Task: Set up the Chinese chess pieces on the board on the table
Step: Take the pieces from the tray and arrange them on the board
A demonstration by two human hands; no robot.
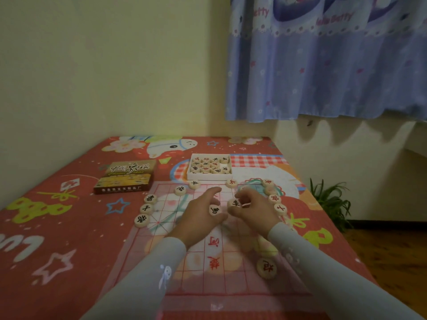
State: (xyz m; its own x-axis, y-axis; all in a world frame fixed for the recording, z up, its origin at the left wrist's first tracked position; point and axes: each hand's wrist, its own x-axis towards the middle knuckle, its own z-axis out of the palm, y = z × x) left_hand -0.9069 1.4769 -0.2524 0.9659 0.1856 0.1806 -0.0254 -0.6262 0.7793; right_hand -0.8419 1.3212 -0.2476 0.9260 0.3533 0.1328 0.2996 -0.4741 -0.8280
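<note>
A thin see-through chess board sheet [196, 269] with red grid lines lies on the red cartoon tablecloth. My left hand [198, 215] holds a round wooden piece with a black character [215, 210] in its fingertips above the board's far half. My right hand [256, 207] pinches another black-lettered piece [234, 202] just beside it. Several black-lettered pieces [146, 207] lie along the board's left edge and several red-lettered pieces [275, 198] along its right edge. One red-lettered piece [266, 268] sits on the near right of the board.
A white tray [227, 176] with several more pieces stands behind the board. The brown box lid [126, 176] lies to its left. The table [57, 227] meets a wall at the back and left. A potted plant [330, 202] is on the floor at right.
</note>
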